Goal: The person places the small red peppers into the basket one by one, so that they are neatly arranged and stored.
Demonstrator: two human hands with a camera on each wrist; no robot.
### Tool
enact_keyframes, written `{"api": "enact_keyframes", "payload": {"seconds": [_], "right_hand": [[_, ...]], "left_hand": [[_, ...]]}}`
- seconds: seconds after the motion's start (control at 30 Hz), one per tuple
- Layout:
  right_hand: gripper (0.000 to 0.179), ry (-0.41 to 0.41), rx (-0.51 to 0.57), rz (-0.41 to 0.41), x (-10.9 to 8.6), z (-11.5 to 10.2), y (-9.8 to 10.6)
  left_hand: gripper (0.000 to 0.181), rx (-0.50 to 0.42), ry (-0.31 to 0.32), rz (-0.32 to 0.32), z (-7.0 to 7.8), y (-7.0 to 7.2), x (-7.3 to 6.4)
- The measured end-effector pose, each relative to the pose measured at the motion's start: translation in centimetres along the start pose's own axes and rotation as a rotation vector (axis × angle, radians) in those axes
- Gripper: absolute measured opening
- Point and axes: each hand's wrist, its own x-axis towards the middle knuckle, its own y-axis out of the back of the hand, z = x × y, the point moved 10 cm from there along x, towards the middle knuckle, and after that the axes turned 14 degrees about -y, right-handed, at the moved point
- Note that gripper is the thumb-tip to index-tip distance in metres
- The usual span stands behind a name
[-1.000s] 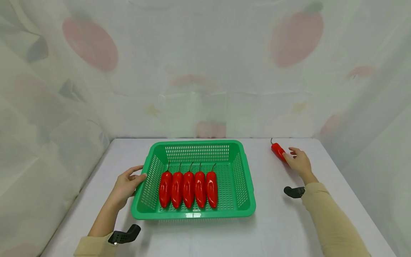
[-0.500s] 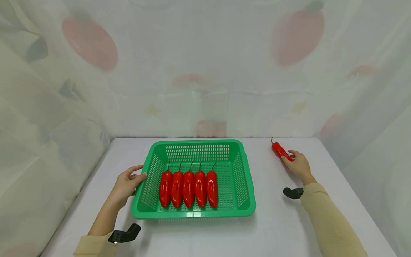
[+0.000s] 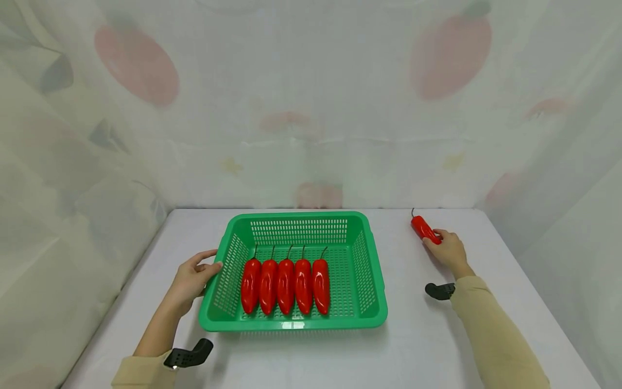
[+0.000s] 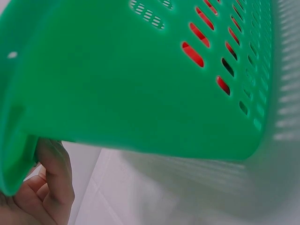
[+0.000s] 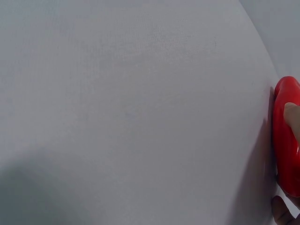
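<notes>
At the left side of a green plastic basket (image 3: 291, 324), my left hand (image 3: 187, 281) grips the rim, thumb on top and fingers curled under it. The left wrist view has those fingers (image 4: 58, 176) below the rim. Several glossy red chili peppers (image 3: 285, 286) lie side by side inside, stems pointing away from me. To the right of the basket, my right hand (image 3: 449, 253) pinches the lower end of another red chili pepper (image 3: 421, 227), whose stem points to the back. In the right wrist view my thumb (image 5: 293, 115) lies across this chili pepper (image 5: 282, 140).
The basket stands on a white-covered table (image 3: 335, 359), with bare cover between it and the right hand's chili pepper. A pale printed curtain (image 3: 311, 108) rises behind the table and along both sides. Each wrist carries a black camera mount (image 3: 189, 355).
My right hand has shifted slightly left along the single chili pepper, its fingers closing round the lower end. That pepper has moved very slightly right. The left hand and basket keep their place.
</notes>
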Motion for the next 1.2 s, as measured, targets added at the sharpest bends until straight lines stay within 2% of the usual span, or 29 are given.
{"api": "enact_keyframes", "payload": {"seconds": [0.33, 0.7, 1.0, 1.2], "right_hand": [[0.057, 0.002, -0.017, 0.002, -0.2, 0.1, 0.0], [0.058, 0.003, 0.019, 0.004, -0.4, -0.2, 0.8], [0.055, 0.038, 0.040, 0.007, -0.5, -1.7, 1.3], [0.053, 0.100, 0.049, 0.042, -0.8, -3.5, 1.8]], "left_hand": [[0.058, -0.004, 0.003, -0.001, 0.0, -0.2, 0.0], [0.058, 0.008, -0.001, 0.002, -0.1, -0.1, 0.0], [0.059, 0.003, 0.006, -0.003, 0.2, -0.1, -0.1], [0.059, 0.006, 0.004, 0.002, 0.3, 0.0, -0.1]]}}
